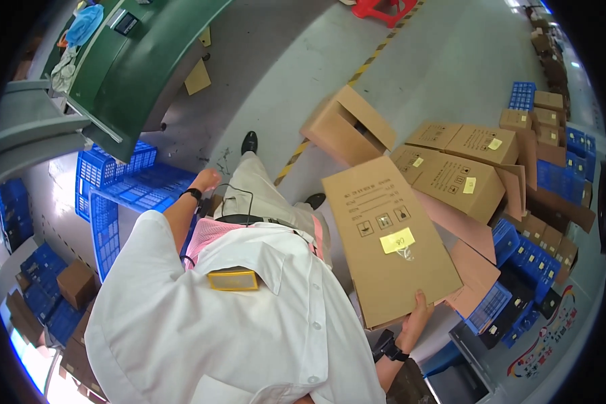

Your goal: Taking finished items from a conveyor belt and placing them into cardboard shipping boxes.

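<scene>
My right hand [419, 318] grips the near end of a brown cardboard box [390, 262], its thumb on the printed face. The box is held tilted at my right side, with a yellow sticky note [398, 240] on that face. My left hand [207, 180] hangs by my left hip, fingers curled in, and nothing shows in it. A black cable [246, 193] runs beside it at my waist. Blue plastic crates [141, 182] stand just left of that hand.
Ahead on the floor, by a yellow-black line, lies a brown carton [349, 124]. Several labelled cartons [454, 178] are stacked at the right, with blue bins [528, 262] beyond. A green-topped table [138, 60] is at the far left. A red stool [386, 9] stands far ahead.
</scene>
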